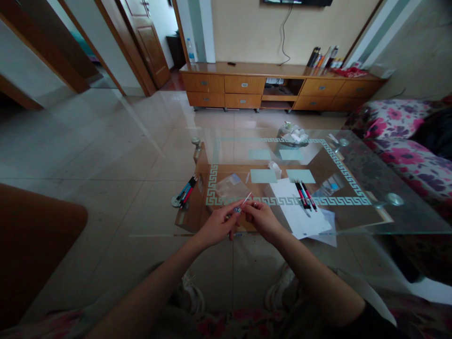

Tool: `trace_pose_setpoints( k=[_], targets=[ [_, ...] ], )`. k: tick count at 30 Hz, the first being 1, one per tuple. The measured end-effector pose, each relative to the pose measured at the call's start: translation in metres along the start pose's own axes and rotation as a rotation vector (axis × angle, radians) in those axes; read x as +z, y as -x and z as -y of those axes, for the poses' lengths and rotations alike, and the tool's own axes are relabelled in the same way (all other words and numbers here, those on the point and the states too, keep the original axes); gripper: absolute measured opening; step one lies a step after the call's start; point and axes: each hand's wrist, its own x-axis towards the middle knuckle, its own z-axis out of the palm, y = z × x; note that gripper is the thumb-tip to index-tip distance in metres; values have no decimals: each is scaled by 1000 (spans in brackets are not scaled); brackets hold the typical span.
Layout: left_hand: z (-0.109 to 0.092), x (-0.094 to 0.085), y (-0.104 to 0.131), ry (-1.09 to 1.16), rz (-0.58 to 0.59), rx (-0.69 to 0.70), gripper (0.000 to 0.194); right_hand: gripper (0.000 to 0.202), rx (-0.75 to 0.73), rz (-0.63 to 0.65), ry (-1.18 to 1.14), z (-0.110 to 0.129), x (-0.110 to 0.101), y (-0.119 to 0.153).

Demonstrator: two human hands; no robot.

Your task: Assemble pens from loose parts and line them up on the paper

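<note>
Over the near edge of the glass table, my left hand [219, 225] and my right hand [263, 219] meet with fingers pinched. A thin whitish stick [248, 197], possibly a pen refill, slants up from between their fingertips; the right fingers close on its lower part. At the left fingertips shows a small blue-and-white piece [237, 209], too small to name. Just beyond the hands lies a clear plastic bag [231, 187]. Several pens [306, 195] rest on white paper [298, 219] to the right, and another bunch of pens [187, 192] lies at the table's left end.
The glass table [406, 219] has a patterned border. A crumpled tissue [274, 168] shows near its middle, and a filled waste basket [293, 136] stands toward the far side. A flowered sofa [406, 150] is at right, a wooden cabinet [243, 84] along the wall.
</note>
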Motion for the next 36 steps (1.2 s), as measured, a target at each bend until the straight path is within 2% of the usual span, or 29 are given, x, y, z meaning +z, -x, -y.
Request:
trace_pose_setpoints(
  k=[3,6,9,12,16,21,25,33,36],
  targets=[
    [-1,0,-2,114,3,-62,50,26,-38,-132,-23,3,-7,-7],
    [3,-3,-6,260,-79,-167,34,25,-42,-261,73,8,-24,-18],
    [9,-11,-11,458,-196,-314,21,24,45,-218,458,9,-44,-28],
    [15,-21,-17,631,-283,-481,14,20,78,-191,838,8,-55,-34],
    [17,-31,-23,776,-353,-597,8,18,87,-202,1079,6,-54,-37],
    [16,-34,-26,839,-391,-592,10,19,65,-226,1145,7,-51,-37],
    [14,-33,-27,758,-399,-506,8,19,31,-269,1161,6,-49,-37],
    [15,-29,-29,480,-347,-374,47,18,4,-275,1145,4,-49,-37],
    [19,-31,-30,464,-350,-359,46,17,-8,-277,1132,3,-51,-39]
  ],
)
